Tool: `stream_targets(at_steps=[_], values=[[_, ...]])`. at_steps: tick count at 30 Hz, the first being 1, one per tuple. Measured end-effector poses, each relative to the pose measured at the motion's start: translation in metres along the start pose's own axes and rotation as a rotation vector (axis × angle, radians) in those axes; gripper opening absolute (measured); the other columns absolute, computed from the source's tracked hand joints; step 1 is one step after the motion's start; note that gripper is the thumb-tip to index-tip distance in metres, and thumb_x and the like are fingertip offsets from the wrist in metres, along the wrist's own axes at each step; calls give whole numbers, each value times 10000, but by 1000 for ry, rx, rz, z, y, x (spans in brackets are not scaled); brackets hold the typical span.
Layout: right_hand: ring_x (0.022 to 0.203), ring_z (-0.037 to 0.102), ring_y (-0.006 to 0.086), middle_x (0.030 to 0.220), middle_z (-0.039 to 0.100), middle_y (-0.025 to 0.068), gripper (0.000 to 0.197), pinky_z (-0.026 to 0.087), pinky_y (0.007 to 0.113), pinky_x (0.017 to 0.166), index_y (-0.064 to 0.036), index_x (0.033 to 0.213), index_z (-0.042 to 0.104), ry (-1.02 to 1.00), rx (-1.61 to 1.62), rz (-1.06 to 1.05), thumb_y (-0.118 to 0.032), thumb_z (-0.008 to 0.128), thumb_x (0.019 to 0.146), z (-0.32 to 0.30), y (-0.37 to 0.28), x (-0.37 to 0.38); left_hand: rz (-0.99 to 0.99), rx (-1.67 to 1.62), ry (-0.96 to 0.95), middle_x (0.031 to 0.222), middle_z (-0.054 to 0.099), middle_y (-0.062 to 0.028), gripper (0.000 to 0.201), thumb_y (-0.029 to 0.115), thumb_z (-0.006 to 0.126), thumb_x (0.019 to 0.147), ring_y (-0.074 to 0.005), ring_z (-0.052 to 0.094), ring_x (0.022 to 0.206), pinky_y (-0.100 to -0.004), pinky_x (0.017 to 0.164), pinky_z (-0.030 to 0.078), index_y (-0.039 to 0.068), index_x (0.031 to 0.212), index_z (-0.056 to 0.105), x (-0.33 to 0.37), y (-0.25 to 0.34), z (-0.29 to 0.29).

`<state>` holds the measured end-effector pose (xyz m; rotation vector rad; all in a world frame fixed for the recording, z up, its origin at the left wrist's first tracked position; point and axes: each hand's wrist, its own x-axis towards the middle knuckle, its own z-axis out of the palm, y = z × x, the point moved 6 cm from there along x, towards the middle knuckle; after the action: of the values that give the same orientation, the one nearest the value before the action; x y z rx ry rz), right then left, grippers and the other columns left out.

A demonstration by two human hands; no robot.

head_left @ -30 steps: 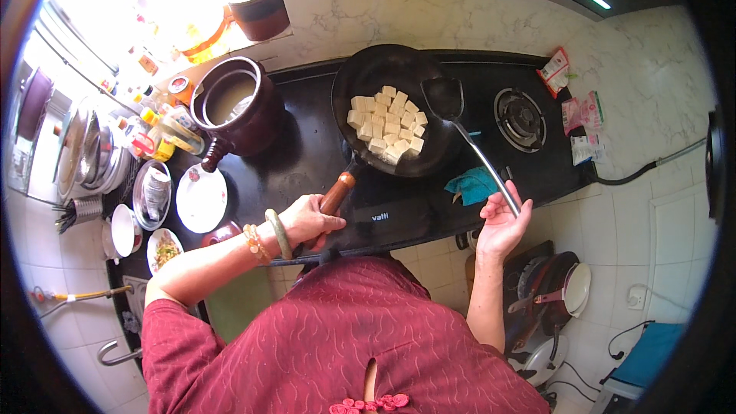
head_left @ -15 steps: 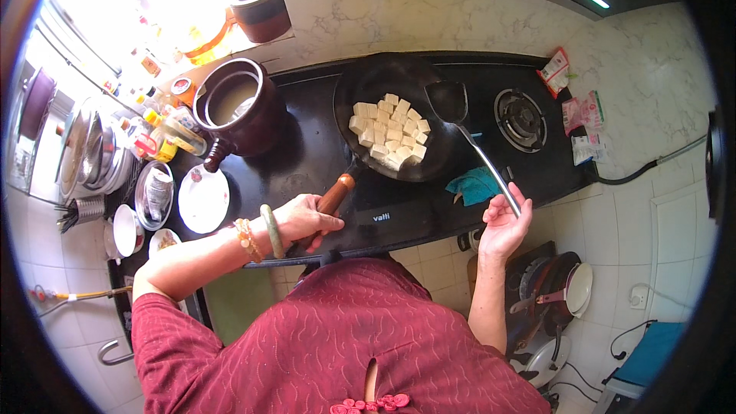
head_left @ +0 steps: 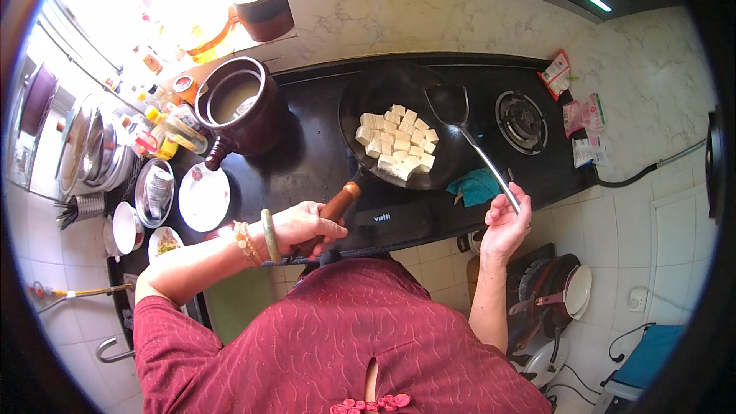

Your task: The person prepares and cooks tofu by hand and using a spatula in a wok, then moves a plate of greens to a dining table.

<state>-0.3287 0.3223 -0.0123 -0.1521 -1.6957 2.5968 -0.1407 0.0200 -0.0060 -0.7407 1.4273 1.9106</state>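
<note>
White tofu cubes point(head_left: 399, 142) sit in a loose heap in the round, black metal wok point(head_left: 356, 107), which is on the flat, shiny black stove top point(head_left: 310, 138). The left hand point(head_left: 310, 228) has its fingers wrapped around the wok's round, reddish-brown wooden handle point(head_left: 339, 203). From those fingers, the tofu is ahead and to the right, and the handle points that way too. The right hand point(head_left: 506, 224) has its fingers curled around the end of a long silver metal spatula point(head_left: 484, 156) with a wide, dark blade. From these fingers, the tofu is ahead and to the left.

Neither hand looks much nearer to the heap (the two reach in from each side, like a big V). The blade is closer than any finger. It is just beside the heap, over the right side of the wok, and no cube is on it. I can't tell if it touches the metal. The spatula's long stick slants from the right hand forward and left, so its blade end is toward the wok. A crumpled teal cloth point(head_left: 477, 186) lies between the wok and the right hand.
</note>
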Motion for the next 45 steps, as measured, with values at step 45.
stream_targets(at_steps=[45], values=[[486, 444, 90, 670, 585, 39, 452, 344, 209, 411, -6, 1060, 627, 37, -66, -125, -389, 396, 997, -1, -35, -7, 239, -188, -304, 585, 497, 0, 227, 96, 654, 849, -81, 475, 408, -210, 351, 299, 76, 950, 451, 108, -51, 23]])
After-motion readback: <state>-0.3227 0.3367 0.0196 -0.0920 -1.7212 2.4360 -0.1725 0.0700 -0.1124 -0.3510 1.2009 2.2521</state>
